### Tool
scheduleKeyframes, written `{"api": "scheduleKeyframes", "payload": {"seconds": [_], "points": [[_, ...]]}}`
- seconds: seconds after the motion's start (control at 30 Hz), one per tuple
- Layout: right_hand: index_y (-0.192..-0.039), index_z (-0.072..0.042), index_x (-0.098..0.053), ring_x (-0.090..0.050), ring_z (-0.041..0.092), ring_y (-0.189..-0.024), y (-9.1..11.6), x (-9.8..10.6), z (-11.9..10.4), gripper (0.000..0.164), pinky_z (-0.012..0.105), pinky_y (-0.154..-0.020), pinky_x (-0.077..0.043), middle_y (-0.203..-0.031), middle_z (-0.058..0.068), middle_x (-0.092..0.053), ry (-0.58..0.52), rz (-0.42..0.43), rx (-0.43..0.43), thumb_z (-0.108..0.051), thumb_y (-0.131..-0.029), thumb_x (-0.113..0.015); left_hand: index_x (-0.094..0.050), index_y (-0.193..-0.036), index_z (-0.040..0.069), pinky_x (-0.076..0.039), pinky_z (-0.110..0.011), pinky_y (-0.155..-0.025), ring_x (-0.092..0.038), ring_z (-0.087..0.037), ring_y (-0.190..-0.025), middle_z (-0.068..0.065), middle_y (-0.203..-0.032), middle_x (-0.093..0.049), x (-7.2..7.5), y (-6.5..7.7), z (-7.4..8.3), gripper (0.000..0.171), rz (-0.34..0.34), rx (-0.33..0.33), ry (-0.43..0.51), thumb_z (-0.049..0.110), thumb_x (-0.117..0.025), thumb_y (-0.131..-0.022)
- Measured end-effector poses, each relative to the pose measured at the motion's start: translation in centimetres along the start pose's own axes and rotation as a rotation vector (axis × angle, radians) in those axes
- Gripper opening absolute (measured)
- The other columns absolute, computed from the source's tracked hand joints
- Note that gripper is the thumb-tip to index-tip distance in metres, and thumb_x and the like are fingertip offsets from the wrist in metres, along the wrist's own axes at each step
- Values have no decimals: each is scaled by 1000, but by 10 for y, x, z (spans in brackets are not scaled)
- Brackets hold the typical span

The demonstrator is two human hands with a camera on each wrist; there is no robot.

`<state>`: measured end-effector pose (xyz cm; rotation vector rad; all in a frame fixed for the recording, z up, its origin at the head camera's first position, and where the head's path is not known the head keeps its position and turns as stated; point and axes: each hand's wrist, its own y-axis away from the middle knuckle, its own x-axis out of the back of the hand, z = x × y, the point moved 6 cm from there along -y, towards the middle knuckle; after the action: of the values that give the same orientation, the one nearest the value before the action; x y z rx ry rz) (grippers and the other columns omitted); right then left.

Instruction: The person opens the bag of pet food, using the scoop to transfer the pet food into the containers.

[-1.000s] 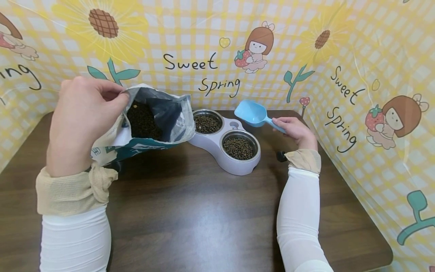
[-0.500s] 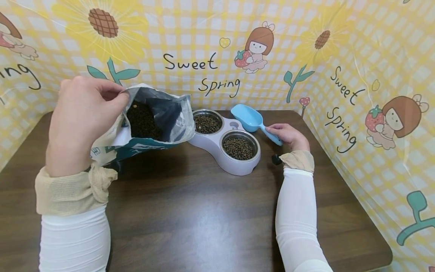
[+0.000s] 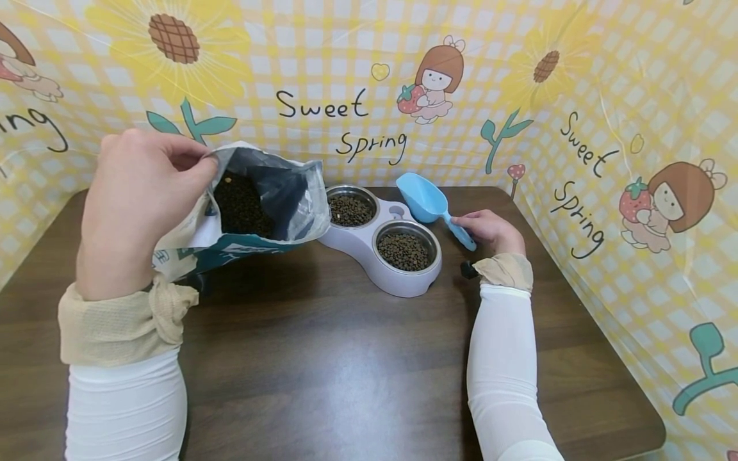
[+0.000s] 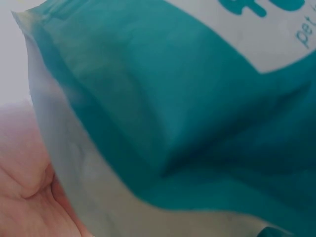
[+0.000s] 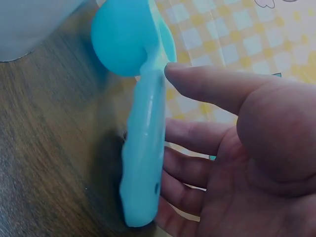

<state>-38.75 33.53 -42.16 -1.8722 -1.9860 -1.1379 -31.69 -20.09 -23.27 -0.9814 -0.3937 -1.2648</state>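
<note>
My left hand point(image 3: 144, 198) pinches the rim of an opened teal and white pet food bag point(image 3: 254, 246), its silver lining showing and dark kibble point(image 3: 245, 208) inside. The left wrist view shows the teal side of the bag point(image 4: 123, 98), with part of the palm beside it. Over on the right, my right hand point(image 3: 490, 230) holds a light blue scoop point(image 3: 423, 198) by its handle, close behind the bowl stand. In the right wrist view the thumb touches the neck of the scoop point(image 5: 145, 148) and the fingers lie behind the handle.
A pale lilac double bowl stand point(image 3: 360, 242) sits mid-table, holding two metal bowls with brown kibble, the left one point(image 3: 352, 208) and the right one point(image 3: 405, 250). Patterned yellow checked cloth point(image 3: 323, 64) borders the brown wooden table point(image 3: 346, 365) at the back and right.
My right hand has come down and a little left with the scoop. Since half a second ago the scoop has turned slightly onto its side. The left hand and bag have stayed put.
</note>
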Motion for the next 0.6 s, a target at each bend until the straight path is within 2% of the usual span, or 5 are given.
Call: {"api": "scheduleKeyframes", "payload": {"seconds": [0.03, 0.17, 0.27, 0.47, 0.6], "points": [[-149, 2, -62, -56, 20, -117, 0, 0, 0, 61, 38, -113, -47, -119, 2, -65, -17, -3, 2, -44, -109, -61, -84, -115, 3, -33, -13, -62, -68, -39, -108, -27, -113, -81, 0, 0, 0, 34, 1, 0, -1, 26, -63, -103], [-150, 4, -59, -58, 18, -115, -1, 0, 0, 61, 48, -125, -44, -110, -5, -66, -56, -16, 7, -42, -111, -58, -84, -115, 3, -32, -11, -62, -69, -39, -105, -27, -111, -81, 0, 0, 0, 34, 8, -8, -1, 26, -63, -102], [-150, 5, -58, -58, 20, -118, -1, 0, 0, 61, 52, -129, -41, -112, -3, -66, -52, -20, 7, -42, -111, -57, -84, -114, 2, -32, -10, -61, -70, -39, -104, -27, -111, -81, 0, 0, 0, 33, 12, -12, 1, 25, -64, -102], [-151, 4, -58, -57, 21, -121, 0, -1, 0, 61, 48, -127, -43, -122, 2, -65, -43, -15, 3, -42, -110, -59, -84, -114, 2, -32, -9, -60, -70, -39, -103, -27, -111, -81, 0, 0, 1, 34, 14, -10, 2, 25, -64, -102], [-151, 4, -57, -56, 22, -121, 3, -2, -3, 61, 49, -127, -43, -125, 7, -63, -31, -14, 12, -42, -111, -58, -84, -115, 2, -32, -11, -61, -70, -39, -105, -27, -112, -81, 0, 0, 1, 34, 8, -5, 4, 26, -64, -102]]}}
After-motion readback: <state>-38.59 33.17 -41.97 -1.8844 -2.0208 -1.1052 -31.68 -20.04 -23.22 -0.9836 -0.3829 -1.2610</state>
